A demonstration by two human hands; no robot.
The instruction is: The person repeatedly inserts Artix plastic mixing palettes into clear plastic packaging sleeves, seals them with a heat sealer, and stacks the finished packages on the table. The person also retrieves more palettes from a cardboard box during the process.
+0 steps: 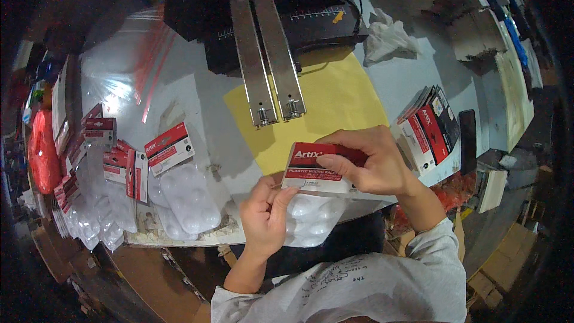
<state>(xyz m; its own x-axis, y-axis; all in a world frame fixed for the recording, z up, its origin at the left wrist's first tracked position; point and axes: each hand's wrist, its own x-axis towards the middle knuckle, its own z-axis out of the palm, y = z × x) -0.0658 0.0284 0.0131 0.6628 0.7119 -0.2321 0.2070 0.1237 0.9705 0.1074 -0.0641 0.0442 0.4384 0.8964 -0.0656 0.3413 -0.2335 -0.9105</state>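
Note:
Before my body, both hands hold a red-and-white folded header card (317, 168) over a white plastic paint palette (314, 218) with round wells. My left hand (265, 212) is closed at the card's lower left corner, its thumb along the lower edge. Closed on the card's right part, my right hand (373, 161) lays its thumb across the front, with the fingers partly hidden behind. The palette hangs below the card, past the table's near edge. Whether the card is fastened to it cannot be seen.
A black machine (287, 21) with two flat metal arms (269, 60) stands at the back over a yellow sheet (347, 96). Header cards (427, 131) are stacked at right beside a dark phone-like slab (467, 142). Carded palettes (191, 200) lie at left, near clear plastic bags (122, 78).

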